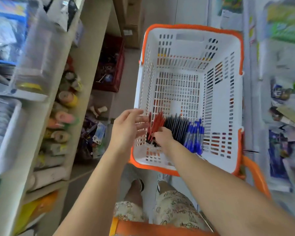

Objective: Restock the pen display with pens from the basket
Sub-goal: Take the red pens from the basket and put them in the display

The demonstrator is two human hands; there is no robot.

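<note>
Nearest, cream shorts with scribbled black lettering carry writing too blurred to read. Above them the right hand is closed around a bunch of red pens in the near left corner of the white perforated plastic basket with an orange rim. The left hand, fingers spread, hovers at the basket's left wall just beside the bunch. Black pens and blue-capped pens lie alongside; the basket's far floor is bare. Left shelves hold tape rolls.
</note>
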